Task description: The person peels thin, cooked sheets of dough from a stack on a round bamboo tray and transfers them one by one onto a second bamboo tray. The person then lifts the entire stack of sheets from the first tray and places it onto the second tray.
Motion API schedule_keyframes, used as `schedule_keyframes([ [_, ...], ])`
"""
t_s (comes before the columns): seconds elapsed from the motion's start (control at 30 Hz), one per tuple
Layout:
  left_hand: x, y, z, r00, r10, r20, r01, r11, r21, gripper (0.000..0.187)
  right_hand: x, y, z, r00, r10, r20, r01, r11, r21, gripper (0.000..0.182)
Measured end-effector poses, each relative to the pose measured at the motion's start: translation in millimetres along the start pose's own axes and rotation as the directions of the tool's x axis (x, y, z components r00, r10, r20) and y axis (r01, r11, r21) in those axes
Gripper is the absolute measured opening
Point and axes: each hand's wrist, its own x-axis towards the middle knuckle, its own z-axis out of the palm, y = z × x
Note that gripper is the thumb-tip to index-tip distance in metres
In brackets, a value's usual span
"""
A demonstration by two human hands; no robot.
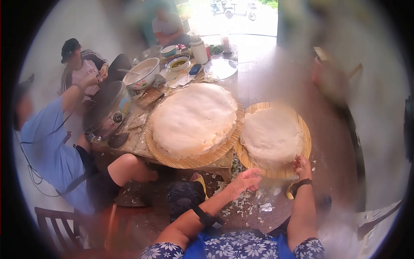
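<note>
Nearest me lies a smaller stack of thin, pale round dough sheets (272, 134) on a round woven bamboo tray (305, 137). My left hand (245, 183) hovers by the near-left rim of this tray, fingers stretched toward the right and nothing visible in them. At the near-right edge of the same stack is my right hand (302, 167), its fingers curled; whether a bit of sheet is between them is too small to tell. To the left, a larger stack of pale round sheets (194, 118) rests on another bamboo tray (174, 160), away from both hands.
A low table (129, 149) carries a large white bowl (142, 74), a dish of yellowish-green liquid (178, 63) and a white thermos (199, 52). A person in light blue (58, 142) sits left beside a big metal basin (102, 113); two others sit beyond. Scraps (246, 206) litter the floor.
</note>
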Motion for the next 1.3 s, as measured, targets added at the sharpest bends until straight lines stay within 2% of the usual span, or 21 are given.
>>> schedule_keyframes([
  [0.1, -3.0, 4.0, 1.3, 1.000, 0.005, 0.014, -0.005, 1.000, -0.001, 0.046, 3.3, -0.5, -1.6, 0.999, -0.029, 0.041, 0.029, 1.000, -0.009, 0.011],
  [0.2, -3.7, 6.1, 1.2, 1.000, -0.015, 0.014, 0.014, 1.000, 0.013, 0.046, 4.9, -1.1, 6.2, 0.979, -0.104, 0.176, 0.077, 0.985, 0.153, 0.009],
  [0.3, -1.5, 1.0, -1.0, 1.000, -0.023, 0.013, 0.023, 1.000, 0.021, 0.045, -17.6, -11.1, 20.0, 0.949, -0.165, 0.269, 0.079, 0.950, 0.303, 0.018],
  [0.4, -1.5, -0.6, -2.5, 1.000, -0.015, 0.013, 0.014, 1.000, 0.023, 0.043, 1.8, -11.5, 33.5, 0.941, -0.168, 0.294, 0.069, 0.945, 0.320, 0.030],
  [0.5, -2.8, 2.7, -0.9, 1.000, -0.008, -0.012, 0.009, 0.998, 0.055, 0.042, 9.7, -17.3, 53.3, 0.971, -0.173, 0.167, 0.121, 0.952, 0.283, 0.035],
  [0.6, -3.8, 4.6, -1.3, 0.999, 0.001, -0.032, 0.001, 0.999, 0.040, 0.041, 1.1, -34.5, 70.4, 0.930, -0.354, 0.100, 0.330, 0.923, 0.195, 0.034],
  [0.73, -0.5, 1.9, -3.9, 0.995, 0.007, -0.102, -0.003, 0.999, 0.048, 0.041, -22.6, -71.3, 96.3, 0.821, -0.541, 0.181, 0.519, 0.840, 0.155, 0.035],
  [0.77, 0.6, 0.3, -5.0, 0.993, 0.017, -0.115, -0.013, 0.999, 0.033, 0.042, -45.1, -84.6, 107.3, 0.840, -0.515, 0.169, 0.495, 0.856, 0.147, 0.032],
  [0.87, 6.9, -5.8, -10.6, 0.982, 0.040, -0.183, -0.033, 0.999, 0.042, 0.043, -66.4, -113.8, 127.8, 0.773, -0.596, 0.216, 0.587, 0.802, 0.112, 0.028],
  [1.03, 13.5, -10.3, -15.9, 0.956, 0.047, -0.291, -0.051, 0.999, -0.005, 0.046, -123.7, -157.4, 148.6, 0.637, -0.707, 0.309, 0.756, 0.651, -0.071, 0.017],
  [1.1, 14.6, -9.7, -15.6, 0.951, 0.044, -0.305, -0.057, 0.998, -0.034, 0.047, -153.5, -171.7, 149.8, 0.569, -0.742, 0.355, 0.820, 0.544, -0.177, 0.014],
  [1.23, 20.0, -14.1, -14.4, 0.968, 0.051, -0.244, -0.066, 0.996, -0.052, 0.049, -208.1, -199.9, 141.5, 0.382, -0.803, 0.458, 0.911, 0.241, -0.336, 0.009],
  [1.3, 23.9, -16.9, -13.7, 0.979, 0.069, -0.192, -0.075, 0.997, -0.024, 0.050, -231.8, -210.6, 139.8, 0.322, -0.805, 0.498, 0.928, 0.166, -0.333, 0.007],
])
